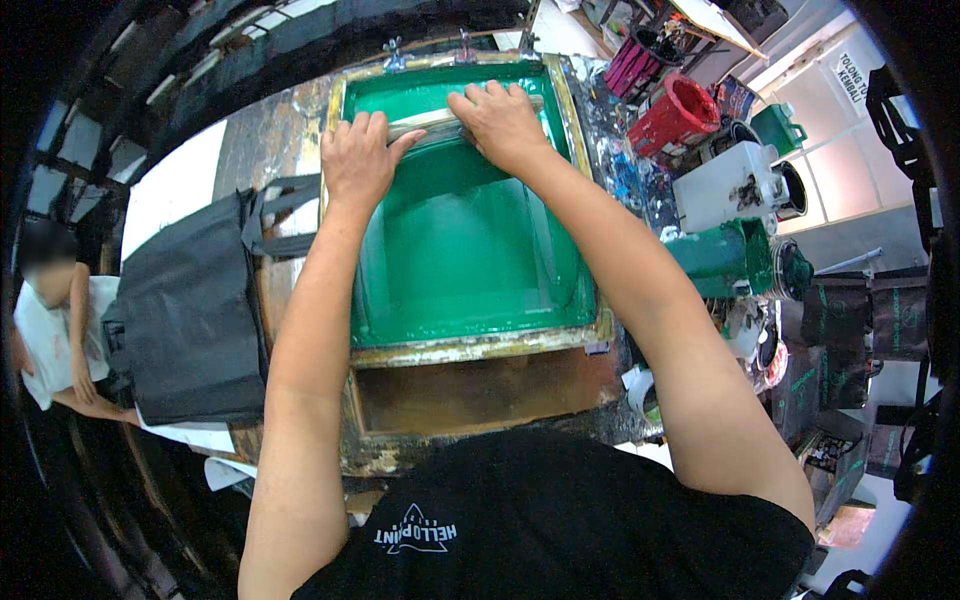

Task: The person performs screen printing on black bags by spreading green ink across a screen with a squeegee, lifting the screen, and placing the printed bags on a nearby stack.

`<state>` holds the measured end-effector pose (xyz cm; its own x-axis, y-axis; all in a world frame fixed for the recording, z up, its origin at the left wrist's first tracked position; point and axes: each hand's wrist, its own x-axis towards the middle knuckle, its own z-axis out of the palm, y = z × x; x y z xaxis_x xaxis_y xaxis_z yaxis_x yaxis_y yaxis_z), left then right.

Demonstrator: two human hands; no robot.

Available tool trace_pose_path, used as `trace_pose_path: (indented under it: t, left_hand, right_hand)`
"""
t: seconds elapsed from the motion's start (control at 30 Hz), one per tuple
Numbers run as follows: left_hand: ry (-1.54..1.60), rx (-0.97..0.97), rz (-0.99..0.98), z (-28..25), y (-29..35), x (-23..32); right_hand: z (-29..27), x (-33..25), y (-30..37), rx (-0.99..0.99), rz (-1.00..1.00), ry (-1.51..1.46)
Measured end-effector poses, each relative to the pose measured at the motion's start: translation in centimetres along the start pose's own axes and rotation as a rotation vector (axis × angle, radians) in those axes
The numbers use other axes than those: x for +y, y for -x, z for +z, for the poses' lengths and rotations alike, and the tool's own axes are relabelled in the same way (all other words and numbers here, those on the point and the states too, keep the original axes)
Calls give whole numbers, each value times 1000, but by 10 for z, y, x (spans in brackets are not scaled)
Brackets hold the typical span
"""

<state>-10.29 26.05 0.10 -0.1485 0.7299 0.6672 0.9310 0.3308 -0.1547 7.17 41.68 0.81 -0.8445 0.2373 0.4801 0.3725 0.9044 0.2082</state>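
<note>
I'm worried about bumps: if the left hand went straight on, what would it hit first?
The left hand would probably meet the frame's far edge, near a metal clamp, though depth is hard to judge.

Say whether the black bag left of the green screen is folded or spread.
Spread: the black bag lies flat, its broad panel showing and its straps stretched out toward the green screen.

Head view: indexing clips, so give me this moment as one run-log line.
left hand: gripping squeegee | right hand: gripping squeegee | squeegee: across far part of green screen | black bag: left of screen
</note>
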Motion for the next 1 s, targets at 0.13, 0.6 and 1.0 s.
trace_pose_path:
  t: [0.13,0.6,1.0]
  left_hand:
    - [35,-16,39,-29,27,8]
    - [144,-101,88,-155,139,59]
    - [256,-182,35,-179,160,65]
  right_hand:
    - [-28,-27,33,14,31,22]
    - [-144,-120,165,-177,86,-11]
    - [-155,-142,186,-96,130,-51]
